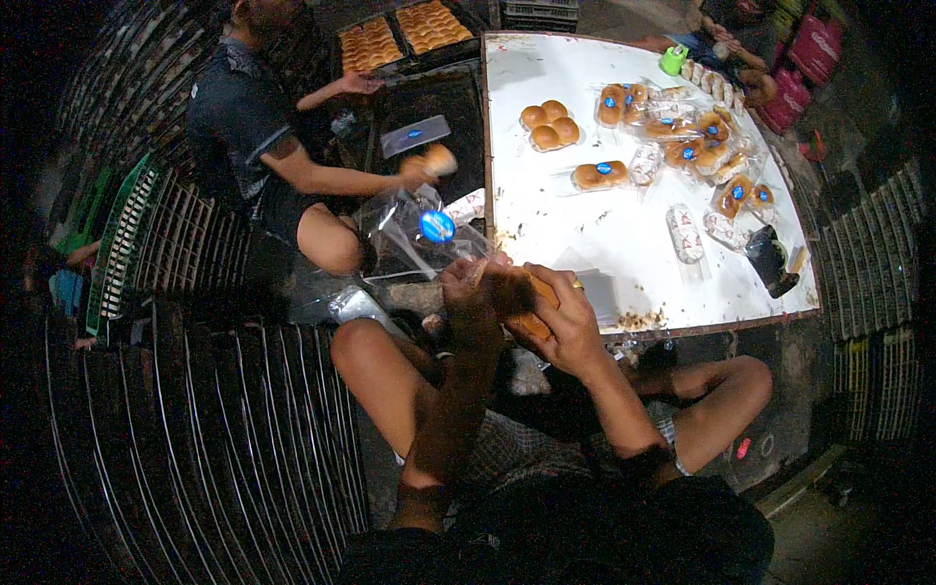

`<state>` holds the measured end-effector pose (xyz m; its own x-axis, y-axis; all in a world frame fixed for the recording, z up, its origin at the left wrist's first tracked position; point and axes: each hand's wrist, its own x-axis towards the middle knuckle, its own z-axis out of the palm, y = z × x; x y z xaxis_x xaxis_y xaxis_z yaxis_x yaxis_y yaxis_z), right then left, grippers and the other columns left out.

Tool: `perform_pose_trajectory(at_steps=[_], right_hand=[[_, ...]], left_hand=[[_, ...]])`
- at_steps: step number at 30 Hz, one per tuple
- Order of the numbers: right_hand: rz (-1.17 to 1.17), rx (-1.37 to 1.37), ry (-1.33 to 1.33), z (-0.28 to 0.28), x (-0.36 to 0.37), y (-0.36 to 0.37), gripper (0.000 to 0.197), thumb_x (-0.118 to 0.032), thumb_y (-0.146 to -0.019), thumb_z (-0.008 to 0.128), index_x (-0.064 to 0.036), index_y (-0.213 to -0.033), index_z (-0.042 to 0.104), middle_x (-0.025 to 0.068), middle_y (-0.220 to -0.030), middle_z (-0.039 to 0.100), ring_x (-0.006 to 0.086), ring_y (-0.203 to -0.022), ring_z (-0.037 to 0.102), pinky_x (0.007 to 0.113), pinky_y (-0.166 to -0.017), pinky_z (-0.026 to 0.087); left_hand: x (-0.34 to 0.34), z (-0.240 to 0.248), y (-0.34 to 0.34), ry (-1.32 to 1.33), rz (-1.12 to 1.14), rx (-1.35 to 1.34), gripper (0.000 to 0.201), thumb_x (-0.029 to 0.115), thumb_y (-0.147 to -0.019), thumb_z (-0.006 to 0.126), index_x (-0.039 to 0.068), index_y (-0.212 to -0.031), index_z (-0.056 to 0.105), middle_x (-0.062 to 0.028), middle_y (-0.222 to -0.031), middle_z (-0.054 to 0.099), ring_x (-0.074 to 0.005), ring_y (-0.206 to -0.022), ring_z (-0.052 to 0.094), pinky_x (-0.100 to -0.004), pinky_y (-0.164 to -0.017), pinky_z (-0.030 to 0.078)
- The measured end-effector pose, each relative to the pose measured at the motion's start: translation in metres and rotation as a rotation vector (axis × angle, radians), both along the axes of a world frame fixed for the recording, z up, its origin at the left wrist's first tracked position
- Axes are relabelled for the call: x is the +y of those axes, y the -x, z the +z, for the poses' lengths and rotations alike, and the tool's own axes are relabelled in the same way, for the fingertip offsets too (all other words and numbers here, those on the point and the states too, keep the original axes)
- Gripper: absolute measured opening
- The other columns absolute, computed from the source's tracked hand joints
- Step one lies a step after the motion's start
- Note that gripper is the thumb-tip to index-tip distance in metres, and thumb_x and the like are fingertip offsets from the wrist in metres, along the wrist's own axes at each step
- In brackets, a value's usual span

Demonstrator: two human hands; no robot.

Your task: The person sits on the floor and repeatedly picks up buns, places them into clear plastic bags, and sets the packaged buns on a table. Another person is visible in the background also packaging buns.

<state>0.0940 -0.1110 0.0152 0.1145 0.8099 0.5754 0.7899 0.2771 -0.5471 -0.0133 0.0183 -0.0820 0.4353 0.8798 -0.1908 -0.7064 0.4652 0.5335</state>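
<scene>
A white-topped surface (624,229) is standing amid a dark workroom, its near-left corner lying just beneath a seated person's two bare hands. The left hand (464,283), in deep shadow, is pinching the edge of a clear plastic bag (395,219) with a round blue label (437,226), which is spreading out beyond the surface's left edge. The right hand (568,317) is wrapping its fingers around a brown bread roll (539,292), keeping it next to the left hand at that corner. Past the left edge, a co-worker (239,136) in dark clothes is sitting and holding a blurred bun (439,159); farther off, trays of golden buns (429,26) are resting. Slatted racks (214,419) are filling the lower left, and crates (868,263) are stacking up at right. On the surface, a cluster of four buns (549,125) is sitting toward the far-left corner, while packaged buns (687,151) are crowding along the right edge below a green container (673,60). A black plastic bag (773,260) is lying by the near-right corner, and crumbs (639,320) are dotting the near edge. White top is showing in a broad stretch from the left edge through the middle, giving the right hand room on its far side.
</scene>
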Motion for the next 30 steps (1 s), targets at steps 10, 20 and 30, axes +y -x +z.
perform_pose_trajectory(at_steps=[10, 20, 30], right_hand=[[-0.012, 0.462, 0.097, 0.014, -0.003, 0.016, 0.056, -0.021, -0.083, 0.079, -0.0031, -0.131, 0.057, 0.0181, -0.138, 0.052, 0.0367, -0.13, 0.051, 0.043, -0.104, 0.047], [-0.051, 0.11, 0.344, 0.0, -0.006, 0.009, 0.075, -0.008, -0.074, 0.078, -0.0067, -0.142, 0.045, 0.0193, -0.139, 0.048, 0.0403, -0.121, 0.051, 0.046, -0.104, 0.044], [-0.035, 0.828, 0.204, -0.01, -0.004, 0.013, 0.074, -0.007, -0.079, 0.073, -0.0071, -0.146, 0.041, 0.0191, -0.14, 0.048, 0.0372, -0.13, 0.049, 0.044, -0.109, 0.042]], left_hand=[[-0.026, 0.06, 0.008, -0.099, 0.008, 0.2, 0.028, 0.018, -0.093, 0.072, 0.006, -0.111, 0.056, -0.0049, -0.091, 0.065, -0.0163, -0.084, 0.066, -0.0304, -0.074, 0.057], [-0.006, 0.043, 0.018, -0.18, -0.145, 0.248, 0.029, 0.021, -0.093, 0.071, 0.005, -0.112, 0.055, -0.0067, -0.091, 0.064, -0.0165, -0.085, 0.066, -0.0283, -0.067, 0.057], [-0.023, 0.016, -0.005, -0.151, -0.007, -0.164, 0.04, 0.046, -0.097, 0.061, 0.006, -0.098, 0.06, -0.0053, -0.09, 0.064, -0.0159, -0.074, 0.064, -0.0318, -0.066, 0.055]])
